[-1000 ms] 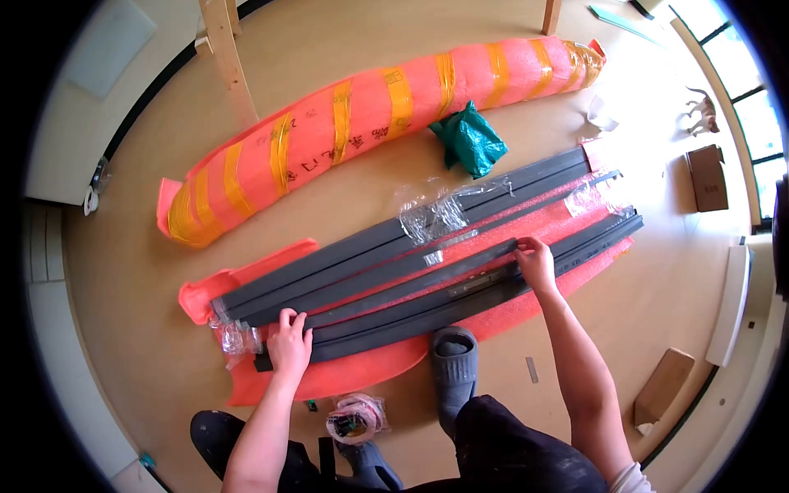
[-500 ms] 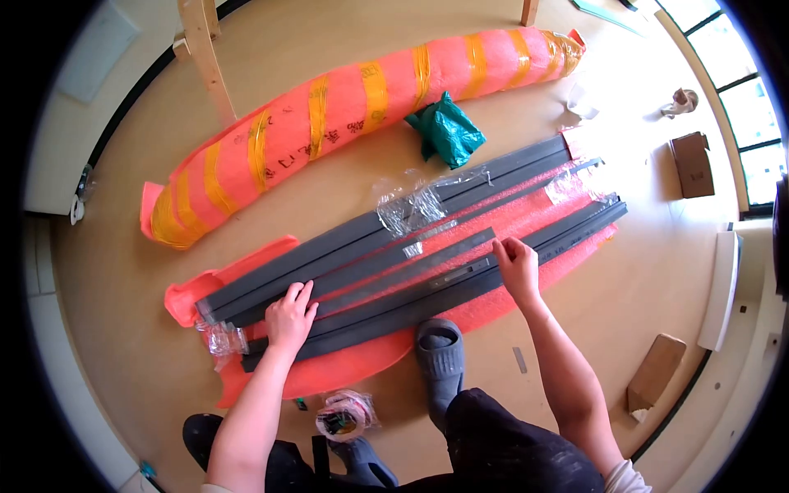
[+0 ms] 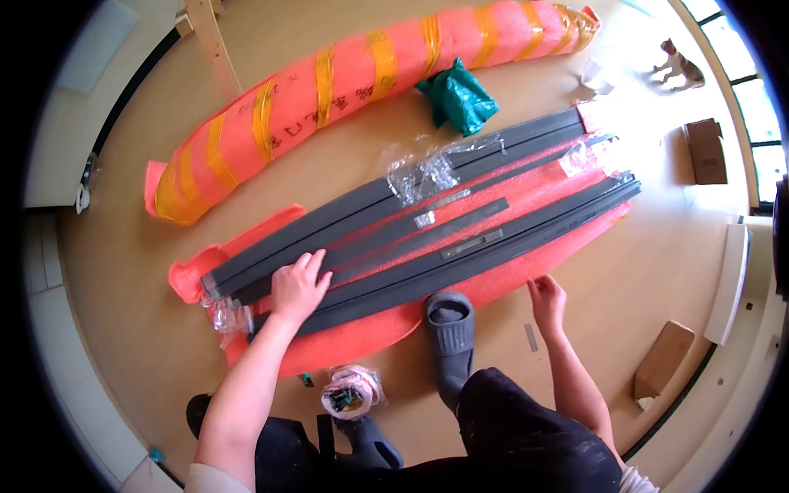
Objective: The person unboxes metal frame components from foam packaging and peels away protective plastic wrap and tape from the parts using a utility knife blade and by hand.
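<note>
Several long dark grey profiles (image 3: 345,215) lie side by side on pink foam sheeting (image 3: 345,355) on the floor. My left hand (image 3: 298,287) rests on their near left part, its fingers stretched and somewhat apart. A thin flat grey strip (image 3: 464,220) lies among the profiles. Off the foam's right edge, above the floor, is my right hand (image 3: 548,302), with thumb and fingertips pinched together; whatever they may hold is too small to make out. Crumpled clear plastic wrap (image 3: 423,177) clings to the far profile. A small metal plate (image 3: 472,244) sits on the nearer profile.
Behind lies a long pink foam bundle (image 3: 296,103) banded with yellow tape, a green plastic bag (image 3: 460,99) touching it. Tape rolls (image 3: 352,393) sit by my foot. At right are a cat (image 3: 679,67), a cardboard box (image 3: 705,152) and a cardboard piece (image 3: 662,361).
My right hand has left the profiles and moved down and right, past the foam's edge. My left hand stays on the profiles, fingers a little more spread. The cat has turned.
</note>
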The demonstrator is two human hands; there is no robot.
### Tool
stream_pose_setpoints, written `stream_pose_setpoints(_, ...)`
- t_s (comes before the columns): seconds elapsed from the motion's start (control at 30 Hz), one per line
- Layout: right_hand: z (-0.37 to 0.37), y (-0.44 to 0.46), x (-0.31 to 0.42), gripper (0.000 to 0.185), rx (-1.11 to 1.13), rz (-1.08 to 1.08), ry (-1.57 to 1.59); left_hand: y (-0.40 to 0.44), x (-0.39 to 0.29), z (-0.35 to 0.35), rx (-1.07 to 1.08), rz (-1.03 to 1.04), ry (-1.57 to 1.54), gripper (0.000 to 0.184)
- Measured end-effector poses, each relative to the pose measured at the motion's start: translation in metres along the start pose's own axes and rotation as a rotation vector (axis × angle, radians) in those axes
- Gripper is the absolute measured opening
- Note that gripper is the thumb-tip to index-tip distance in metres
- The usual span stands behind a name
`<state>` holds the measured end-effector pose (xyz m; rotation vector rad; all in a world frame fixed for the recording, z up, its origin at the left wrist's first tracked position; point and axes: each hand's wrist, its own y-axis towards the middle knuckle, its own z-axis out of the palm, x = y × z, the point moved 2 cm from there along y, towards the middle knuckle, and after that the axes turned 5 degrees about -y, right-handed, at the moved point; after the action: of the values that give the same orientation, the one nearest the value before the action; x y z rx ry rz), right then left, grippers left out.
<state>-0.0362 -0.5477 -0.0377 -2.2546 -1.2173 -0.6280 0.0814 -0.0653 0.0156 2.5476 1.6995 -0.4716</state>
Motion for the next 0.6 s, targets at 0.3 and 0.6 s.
stream_pose_setpoints(0.3, -0.036, -0.121, -0.086, 0.046, 0.18, 0.193, -0.486, -0.172, -0.102, 0.081, 0.396, 0.799, 0.033, 0.028)
stream_pose_setpoints(0.6, -0.048, -0.117, -0.115, 0.022, 0.23, 0.311, -0.322, -0.251, -0.004, 0.131, 0.946, 0.347, 0.399, 0.027)
